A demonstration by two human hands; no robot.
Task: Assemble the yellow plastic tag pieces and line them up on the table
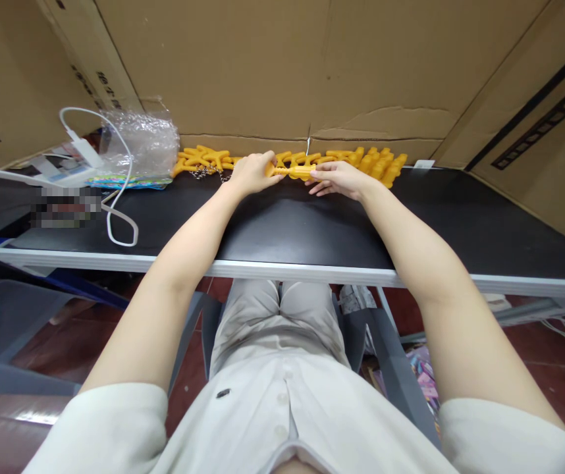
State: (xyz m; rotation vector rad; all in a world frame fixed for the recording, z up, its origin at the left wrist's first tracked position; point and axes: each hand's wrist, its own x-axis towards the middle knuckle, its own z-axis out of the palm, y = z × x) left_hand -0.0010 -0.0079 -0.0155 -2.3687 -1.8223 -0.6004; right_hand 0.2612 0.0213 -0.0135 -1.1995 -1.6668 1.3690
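Observation:
A yellow plastic piece (301, 172), narrow at its left and thicker at its right, is held level just above the black tabletop. The fingers of my left hand (253, 174) are closed on its thin left end. My right hand (339, 179) pinches the thicker right end between thumb and forefinger, with the other fingers stretched out below. Left of my hands lie yellow branched pieces (203, 157) with small metal chains (203, 173) beside them. Right of my hands, several more yellow pieces (384, 164) are packed close together. Others run behind my hands along the cardboard.
The black table (307, 234) has a metal front edge. Cardboard walls (253, 66) close off its back. At left are clear plastic wrap (139, 141), a looped white cable (132, 230) and a pixelated patch. A small white tag (424, 164) lies at the back right.

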